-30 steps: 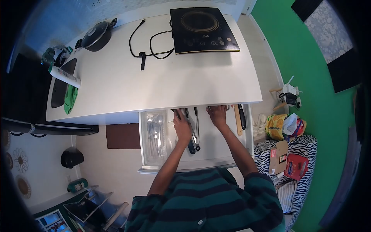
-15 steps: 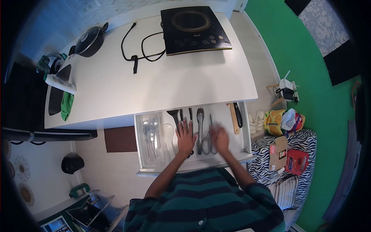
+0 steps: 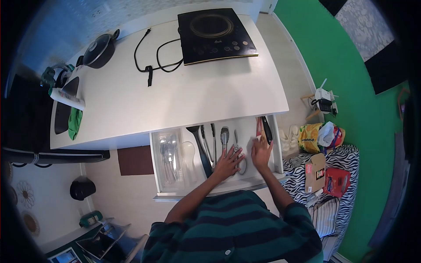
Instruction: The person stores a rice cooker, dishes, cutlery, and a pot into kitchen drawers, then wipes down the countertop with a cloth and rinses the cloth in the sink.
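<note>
An open white drawer (image 3: 210,189) holds utensils laid lengthwise. My left hand (image 3: 227,165) lies palm down with fingers spread over the scissors (image 3: 236,136), covering part of their handles, beside metal tongs (image 3: 224,136). My right hand (image 3: 262,153) is over the drawer's right side, fingers apart, by a black-handled utensil (image 3: 267,129) and a wooden-handled one (image 3: 258,125) it partly hides. Left of my left hand lie a dark spatula (image 3: 203,151), black-handled metal utensils (image 3: 213,140), a pale spoon (image 3: 187,153) and a clear tray (image 3: 169,160) of cutlery.
An induction cooker (image 3: 217,37) with its cord (image 3: 149,70) sits on the white counter (image 3: 175,96). A lidded pot (image 3: 99,50), white bottle (image 3: 66,98) and green cloth (image 3: 75,122) are at left. To the right are bags (image 3: 312,138) and a cardboard box (image 3: 315,175).
My left hand has moved right from the black-handled utensils to the scissors. My right hand has moved right from the scissors to the wooden- and black-handled utensils. The view has shifted slightly.
</note>
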`<state>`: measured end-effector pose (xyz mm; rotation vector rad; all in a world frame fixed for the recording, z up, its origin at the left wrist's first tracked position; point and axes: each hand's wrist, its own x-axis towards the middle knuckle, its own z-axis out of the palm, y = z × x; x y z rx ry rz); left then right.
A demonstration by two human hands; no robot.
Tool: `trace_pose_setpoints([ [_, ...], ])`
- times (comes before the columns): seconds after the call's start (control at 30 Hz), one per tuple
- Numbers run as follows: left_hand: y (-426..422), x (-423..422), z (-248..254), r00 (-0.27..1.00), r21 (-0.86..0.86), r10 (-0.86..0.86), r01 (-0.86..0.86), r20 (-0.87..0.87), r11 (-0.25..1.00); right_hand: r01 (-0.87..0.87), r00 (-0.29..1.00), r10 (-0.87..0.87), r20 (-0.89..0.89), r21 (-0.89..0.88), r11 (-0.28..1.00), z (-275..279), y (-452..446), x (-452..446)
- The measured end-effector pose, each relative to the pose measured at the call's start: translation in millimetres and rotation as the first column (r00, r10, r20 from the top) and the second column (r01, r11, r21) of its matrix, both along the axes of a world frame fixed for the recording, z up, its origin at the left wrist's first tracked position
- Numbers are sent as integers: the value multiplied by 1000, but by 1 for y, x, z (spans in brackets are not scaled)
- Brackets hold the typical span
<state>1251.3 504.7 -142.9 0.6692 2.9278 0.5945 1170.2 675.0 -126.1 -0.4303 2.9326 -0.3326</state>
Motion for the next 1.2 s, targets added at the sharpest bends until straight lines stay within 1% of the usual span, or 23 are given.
trace_pose_setpoints([
  [0.03, 0, -2, -1, 1000, -7, -5, 6, 11, 1000, -32, 991, 20, -130, -96, 995, 1, 2, -22],
  [0.13, 2, -6, -2, 1000, -33, 9, -9, 6, 999, -76, 971, 31, -237, -186, 980, -14, -8, -78],
  [0.23, -1, -8, 0, 999, -34, 41, -42, -15, 999, -132, 932, 150, -330, 75, 988, -29, -2, -63],
  [0.33, 3, -7, 3, 998, -9, 62, -62, 18, 998, -91, 977, 112, -182, 121, 988, -23, 6, -9],
  [0.37, 1, -10, 5, 997, -9, 68, -68, 28, 998, -69, 982, 87, -168, 110, 992, -24, 7, 6],
  [0.4, 2, -9, 6, 998, 8, 61, -61, 29, 998, -11, 985, 2, -172, -51, 999, -20, 8, 7],
  [0.43, 5, -9, 7, 998, 23, 51, -52, 30, 998, 51, 983, -87, -162, -213, 976, -15, 13, 8],
  [0.47, 8, -11, 8, 999, 38, 42, -43, 29, 998, 109, 976, -171, -139, -368, 923, -10, 18, 7],
  [0.5, 11, -12, 2, 993, -23, -51, 49, -106, 999, 130, 948, -295, -116, -708, 694, 11, 20, 5],
  [0.57, 19, -11, -12, 906, -170, -257, 210, -337, 963, 158, 974, -228, -20, -660, 735, 1, 33, 12],
  [0.63, 26, -13, -19, 901, -97, -300, 284, -312, 954, 172, 984, -165, 69, -613, 771, -8, 42, 18],
  [0.67, 27, -15, -22, 896, -64, -323, 318, -305, 946, 121, 990, -140, 3, -518, 847, -14, 42, 22],
  [0.73, 29, -14, -20, 954, -11, -231, 233, -193, 972, 30, 991, -67, -115, -296, 955, -15, 35, 29],
  [0.77, 31, -11, -20, 974, 13, -184, 188, -129, 982, 5, 979, -51, -200, -224, 974, -16, 35, 28],
  [0.87, 25, -2, -9, 990, 21, -120, 122, -74, 992, 216, 975, -205, 84, -161, 963, -5, 26, 32],
  [0.97, 21, -4, -7, 992, 39, -102, 105, -69, 994, 247, 959, -247, 142, 18, 969, -6, 25, 51],
  [1.07, 24, -7, -10, 995, 72, -47, 54, -93, 996, 364, 847, -368, 383, 86, 927, 30, 13, 48],
  [1.13, 25, -10, -17, 995, 136, -44, 55, -88, 989, 255, 961, -252, 111, -17, 967, 16, 16, 43],
  [1.17, 25, -10, -20, 996, 167, -42, 55, -82, 984, 189, 981, -191, -30, -55, 980, 9, 18, 43],
  [1.2, 24, -9, -20, 997, 113, -54, 60, -62, 992, 43, 996, -44, -78, -9, 999, 12, 12, 37],
])
